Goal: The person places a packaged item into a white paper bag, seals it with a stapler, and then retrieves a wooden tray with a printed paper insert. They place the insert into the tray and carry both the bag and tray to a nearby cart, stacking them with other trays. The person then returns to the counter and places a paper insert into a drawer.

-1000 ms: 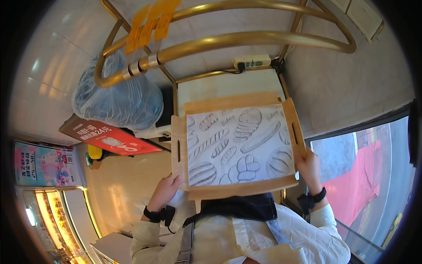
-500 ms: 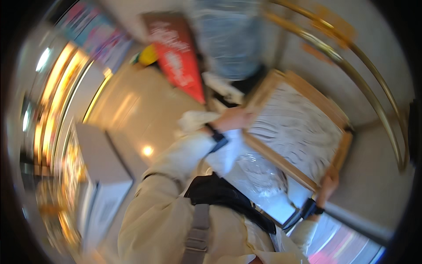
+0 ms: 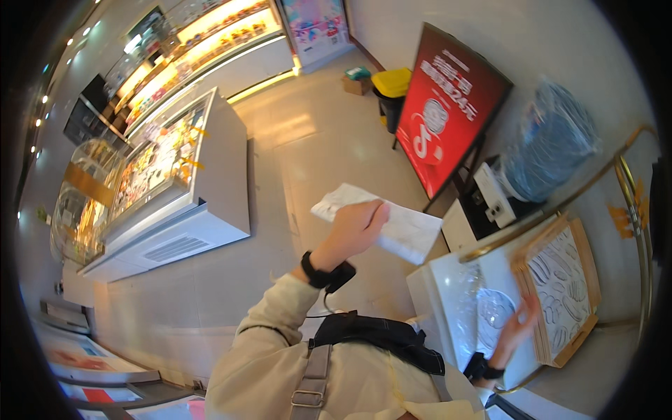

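My left hand (image 3: 355, 229) is closed on a folded white cloth (image 3: 411, 232), held out in front of me above the floor. My right hand (image 3: 518, 327), slightly blurred, has its fingers stretched beside the near left edge of a wooden-framed tray (image 3: 523, 283). Whether the fingertips touch the frame I cannot tell. Inside the tray lies a white sheet with dark curved marks. The tray sits at the right end of a white counter (image 3: 435, 285), by the wall. Clear plastic packaging and a round clear lid (image 3: 495, 318) lie to its left.
A red sign board (image 3: 448, 105) stands ahead, next to a yellow-lidded bin (image 3: 392, 82). A plastic-wrapped blue water bottle (image 3: 549, 143) rises beyond the counter. Brass rails (image 3: 633, 210) run along the right wall. At left stands a lit display case (image 3: 157, 168).
My left hand has left the tray's frame and moved left with the white cloth. My right hand has loosened from the frame. The tray now rests by the wall, and my view has turned left.
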`<action>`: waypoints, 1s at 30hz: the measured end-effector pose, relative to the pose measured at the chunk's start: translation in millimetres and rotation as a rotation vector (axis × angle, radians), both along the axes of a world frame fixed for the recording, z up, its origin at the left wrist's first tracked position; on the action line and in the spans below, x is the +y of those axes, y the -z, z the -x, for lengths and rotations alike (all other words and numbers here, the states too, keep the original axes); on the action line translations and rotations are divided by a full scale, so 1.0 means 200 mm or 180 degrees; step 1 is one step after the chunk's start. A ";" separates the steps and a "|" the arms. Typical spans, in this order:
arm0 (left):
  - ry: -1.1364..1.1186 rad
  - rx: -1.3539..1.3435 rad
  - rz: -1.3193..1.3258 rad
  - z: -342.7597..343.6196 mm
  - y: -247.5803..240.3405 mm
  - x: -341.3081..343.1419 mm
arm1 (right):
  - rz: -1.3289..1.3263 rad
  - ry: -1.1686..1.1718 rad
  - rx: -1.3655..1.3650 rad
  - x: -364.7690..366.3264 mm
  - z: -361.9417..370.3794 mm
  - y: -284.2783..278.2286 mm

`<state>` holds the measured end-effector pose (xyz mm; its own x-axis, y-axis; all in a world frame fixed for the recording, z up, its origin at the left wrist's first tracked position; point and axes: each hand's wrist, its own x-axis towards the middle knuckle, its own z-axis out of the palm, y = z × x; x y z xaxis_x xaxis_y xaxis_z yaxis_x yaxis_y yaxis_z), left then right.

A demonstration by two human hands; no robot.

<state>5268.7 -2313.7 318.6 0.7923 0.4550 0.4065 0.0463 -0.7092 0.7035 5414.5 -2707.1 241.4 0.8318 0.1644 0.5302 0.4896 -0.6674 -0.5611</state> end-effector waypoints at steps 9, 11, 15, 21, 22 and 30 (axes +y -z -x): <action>-0.1849 -0.0514 -0.0180 1.34 0.06 0.50 | 0.0426 -0.4846 0.2273 2.02 1.13 -0.19; -0.2103 -0.0429 0.0226 1.62 0.05 0.57 | 0.0497 -0.5088 0.2567 2.23 1.34 -0.14; -0.2411 0.0143 0.0222 2.06 0.14 0.72 | 0.0141 -0.5528 0.2892 2.65 1.66 -0.04; -0.3403 0.0483 0.1443 2.78 0.34 0.87 | 0.0978 -0.6222 0.3011 3.47 2.21 0.06; -0.3614 0.0161 0.1728 2.89 0.36 0.89 | 0.1359 -0.6378 0.2692 3.61 2.33 0.10; -0.5686 -0.2218 0.2267 3.65 0.53 0.94 | 0.2370 -0.8011 0.2615 4.31 3.57 0.05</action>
